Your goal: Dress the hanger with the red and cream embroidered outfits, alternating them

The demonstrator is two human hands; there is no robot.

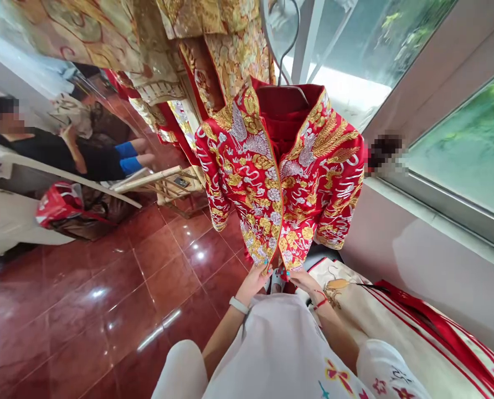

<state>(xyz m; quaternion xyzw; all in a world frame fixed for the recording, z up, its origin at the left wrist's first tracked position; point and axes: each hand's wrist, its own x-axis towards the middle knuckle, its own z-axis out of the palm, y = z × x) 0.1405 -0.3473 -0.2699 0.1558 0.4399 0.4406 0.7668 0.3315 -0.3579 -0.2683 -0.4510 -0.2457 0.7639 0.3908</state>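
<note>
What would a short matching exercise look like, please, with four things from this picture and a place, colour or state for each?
Column one:
1. Red jacket
2. Left hand
3. Right hand
4. Floor

Column two:
A. Has a red band at its wrist
B. Reddish, tiled and shiny
C. Has a pale band at its wrist
D. Embroidered, on a hanger

Pairs: 1-D, 2-C, 3-A, 4-B.

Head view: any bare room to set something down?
Bare floor tiles show between the red bag and the left hand. Crowded: beside the right hand, with cream cloth and a red strap; behind the jacket, with hanging clothes.
</note>
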